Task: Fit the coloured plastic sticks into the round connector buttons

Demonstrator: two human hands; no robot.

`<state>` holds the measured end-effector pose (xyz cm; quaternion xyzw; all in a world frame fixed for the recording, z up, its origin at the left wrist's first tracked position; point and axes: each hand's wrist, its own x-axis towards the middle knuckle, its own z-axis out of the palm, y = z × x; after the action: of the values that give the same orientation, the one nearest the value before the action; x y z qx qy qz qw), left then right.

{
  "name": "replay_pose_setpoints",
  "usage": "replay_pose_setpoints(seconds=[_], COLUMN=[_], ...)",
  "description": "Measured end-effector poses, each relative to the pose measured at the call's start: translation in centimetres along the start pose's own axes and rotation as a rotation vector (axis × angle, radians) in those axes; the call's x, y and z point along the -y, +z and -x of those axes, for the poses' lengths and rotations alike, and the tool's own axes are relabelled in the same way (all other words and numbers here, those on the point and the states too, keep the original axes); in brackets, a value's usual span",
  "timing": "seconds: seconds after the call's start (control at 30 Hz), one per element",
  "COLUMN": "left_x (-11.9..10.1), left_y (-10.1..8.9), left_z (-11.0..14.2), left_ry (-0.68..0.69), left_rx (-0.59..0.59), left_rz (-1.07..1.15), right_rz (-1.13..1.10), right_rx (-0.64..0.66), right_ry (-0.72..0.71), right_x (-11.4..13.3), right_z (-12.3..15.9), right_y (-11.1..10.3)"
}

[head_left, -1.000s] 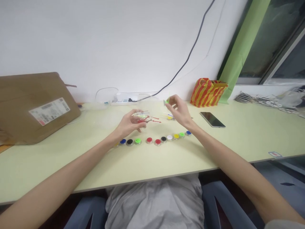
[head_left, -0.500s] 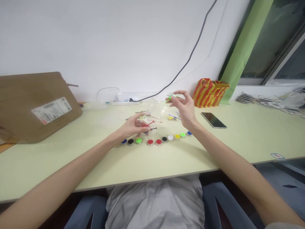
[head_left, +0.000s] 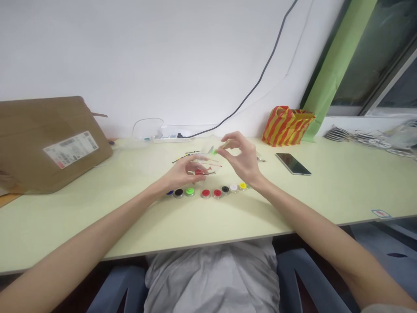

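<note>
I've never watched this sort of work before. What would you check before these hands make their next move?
1. Right-hand grip: ok. The right hand has a small green piece at its fingertips.
2. Left-hand grip: ok. The left hand has a red piece between thumb and fingers.
3. Which thin sticks by the left hand are held and which lie loose: cannot tell.
4. Whole row of round pieces visible: not ok. The left forearm partly covers the blue-topped piece.
5. Phone out of the way: ok. It lies to the right, apart from both hands.
</note>
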<state>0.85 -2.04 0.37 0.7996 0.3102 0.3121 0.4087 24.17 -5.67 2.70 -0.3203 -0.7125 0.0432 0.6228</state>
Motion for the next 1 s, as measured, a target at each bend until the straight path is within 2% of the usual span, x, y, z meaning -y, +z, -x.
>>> replay_pose_setpoints(seconds=[0.3,0.4,0.5,0.6,0.67,0.73,0.8,0.87,0.93,1.0], left_x=[-0.2,-0.3,-0.5,-0.8,-1.0,-0.8,-0.4,-0.1,0.0,-0.2], left_y=[0.4,0.4,0.4,0.2,0.0,-0.2,-0.4,-0.6,-0.6,-0.5], left_z=[0.1,0.1,0.1,0.2,0.3,0.2,0.1,0.0,0.0,0.0], left_ry=[-0.003,0.016,0.011,-0.029,-0.056,-0.080,-0.092,-0.094,-0.097,-0.102], left_rx=[-0.027,-0.047,-0.080,-0.098,-0.139,-0.208,-0.266,-0.297,-0.306,-0.295], left_rz=[0.037,0.040,0.036,0.074,0.126,0.174,0.196,0.189,0.175,0.175], right_rz=[0.029,0.025,0.035,0.076,0.154,0.319,0.570,0.785,0.900,0.930], right_rx=[0.048,0.147,0.270,0.211,0.137,0.140,0.260,0.484,0.657,0.717], right_ry=[0.029,0.043,-0.017,-0.051,0.002,0.101,0.213,0.319,0.377,0.385], right_x=[0.2,0.5,0.5,-1.1,-3.4,-6.2,-8.8,-10.7,-11.6,-11.7], right_z=[0.4,0.4,0.0,-0.8,-1.3,-1.6,-1.6,-1.4,-1.2,-1.1], right_y=[0.7,0.7,0.4,-0.5,-1.4,-2.6,-3.8,-4.7,-5.1,-5.0])
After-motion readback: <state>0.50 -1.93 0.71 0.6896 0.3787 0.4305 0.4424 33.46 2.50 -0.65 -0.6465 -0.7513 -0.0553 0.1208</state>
